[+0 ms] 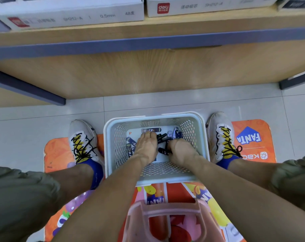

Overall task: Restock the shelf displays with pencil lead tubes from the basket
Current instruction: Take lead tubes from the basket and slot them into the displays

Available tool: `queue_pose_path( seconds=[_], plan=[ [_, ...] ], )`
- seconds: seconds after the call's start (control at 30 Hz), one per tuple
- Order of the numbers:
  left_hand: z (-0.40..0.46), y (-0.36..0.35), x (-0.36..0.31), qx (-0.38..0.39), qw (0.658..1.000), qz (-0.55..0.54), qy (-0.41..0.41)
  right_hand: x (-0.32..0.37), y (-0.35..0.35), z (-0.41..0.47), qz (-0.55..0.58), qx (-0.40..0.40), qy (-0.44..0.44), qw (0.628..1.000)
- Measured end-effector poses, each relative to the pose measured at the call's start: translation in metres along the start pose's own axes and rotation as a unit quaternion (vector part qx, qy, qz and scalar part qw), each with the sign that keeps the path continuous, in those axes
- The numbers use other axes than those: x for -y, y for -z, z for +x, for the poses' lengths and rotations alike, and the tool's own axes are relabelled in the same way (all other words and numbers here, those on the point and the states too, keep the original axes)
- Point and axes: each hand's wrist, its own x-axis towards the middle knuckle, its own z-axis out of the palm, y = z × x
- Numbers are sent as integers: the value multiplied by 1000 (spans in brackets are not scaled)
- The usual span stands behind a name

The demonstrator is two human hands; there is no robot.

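Wooden shelf (148, 74) across twelve o'clock, white boxes (69, 13) on top; orange mat (61, 154) on the floor below. Pale basket (111, 137) at centre between two shoes, dark tubes (172, 134) scattered inside. Left hand (146, 147) fingers down among tubes, grip hidden; right hand (179, 149) curled round tubes.

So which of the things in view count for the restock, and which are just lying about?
For the job:
- basket
- lead tubes in it
- left hand, reaching in among the tubes
- right hand, gripping tubes
- white display boxes on the shelf

Lying about:
- orange floor mat
- pink stool
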Motion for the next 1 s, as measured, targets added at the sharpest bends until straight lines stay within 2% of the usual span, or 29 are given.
queue_pose_path(
  seconds=[0.13, 0.23, 0.37, 0.5, 0.6, 0.67, 0.8, 0.87, 0.97, 1.0],
  plan=[
    [-3, 10, 1, -15, 981, -178, 75, 3, 7, -11, 63, -39, -43, 996],
    [-8, 17, 1, 7, 940, -312, 137, 4, 8, -16, 202, -74, -101, 971],
    [-16, 16, -1, 18, 880, -444, 168, 8, 14, -24, 440, -73, -157, 881],
    [-23, 19, -12, 29, 805, -559, 197, 15, 17, -33, 562, -43, -170, 808],
    [-28, 20, -20, -3, 729, -641, 242, 20, 14, -36, 644, -10, -185, 742],
    [-34, 24, -24, -9, 686, -680, 259, 22, 12, -36, 679, -3, -180, 712],
    [-48, 31, -26, 4, 608, -752, 255, 29, 13, -39, 681, -26, -146, 717],
    [-53, 38, -26, -8, 583, -778, 236, 33, 17, -44, 686, -36, -134, 714],
    [-61, 48, -31, -17, 581, -786, 210, 38, 23, -50, 695, -71, -129, 704],
    [-64, 51, -33, -18, 584, -786, 204, 39, 24, -53, 684, -86, -125, 714]
  ],
)
